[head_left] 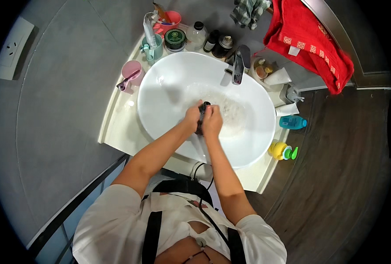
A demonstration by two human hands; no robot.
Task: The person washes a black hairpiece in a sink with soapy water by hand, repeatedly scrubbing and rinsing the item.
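Over the white oval washbasin (160,127), my left hand (193,116) and my right hand (212,121) are close together. Both are closed on a dark, crumpled cloth (202,118), which shows between them and pokes out above the fingers. Its exact kind is hidden by my hands. Whitish, bubbly water lies in the bowl just right of my hands. The chrome faucet (238,66) rises from the basin's far right edge, apart from both hands.
Behind the basin stand a pink cup (133,72), a teal cup (156,47), a round dark-green jar (175,39) and several bottles. At the right edge lie a blue bottle (292,122) and a yellow pump bottle (280,150). A red towel (303,42) hangs at the far right.
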